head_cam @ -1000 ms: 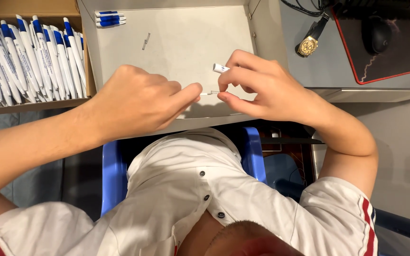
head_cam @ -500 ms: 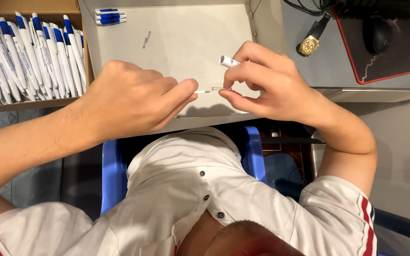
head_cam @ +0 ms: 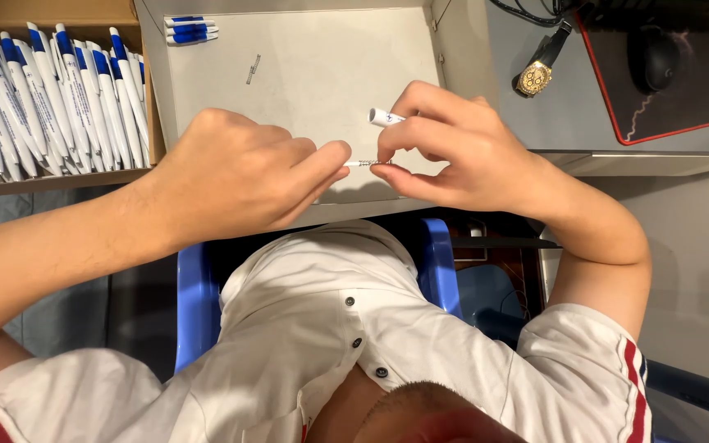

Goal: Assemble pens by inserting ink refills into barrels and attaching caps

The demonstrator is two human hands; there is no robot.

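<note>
- Surface: a pale sheet lies ahead of me; I work just above its near edge.
- Box of pens: white-and-blue pens fill it at my left. Three more pens lie at the sheet's far-left corner, and a small loose part sits near them.
- Watch and mouse pad: both to my right, well apart from the work.
- Left hand: fingers pinched together on the left end of the thin refill, which lies level between my hands.
- Right hand: fingers clamped on the white barrel, thumb and forefinger also closing on the refill's right end.
- Method, as I judge it: keep the refill straight and level, grip close to its ends, and line it up with the barrel's opening before pushing; a slanted push would likely bend it.
- Change from half a second ago: my left forefinger has moved closer to my right hand, and the gap between the hands is nearly shut.
</note>
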